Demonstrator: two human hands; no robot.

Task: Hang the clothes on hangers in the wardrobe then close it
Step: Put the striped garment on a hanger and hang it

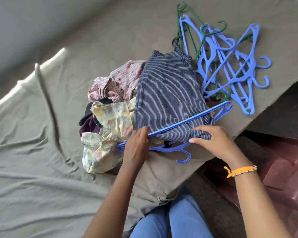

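Observation:
A navy pinstriped garment [169, 93] lies folded on the bed, its near end draped over the bar of a blue hanger [184, 120]. The hanger's hook points toward me at the bed's edge. My left hand [137, 146] grips the garment's left edge and the hanger bar. My right hand [212, 141] pinches the striped fabric at its near right corner. A pile of other clothes lies to the left: a pink striped piece [117, 81], a pale yellow floral piece [108, 127] and dark items [89, 124].
A tangle of several blue and green hangers [229, 66] lies on the bed at the upper right. The olive bedsheet [41, 134] is wrinkled at the left. The bed's edge runs diagonally at the right, with dark red floor [286, 177] beyond it.

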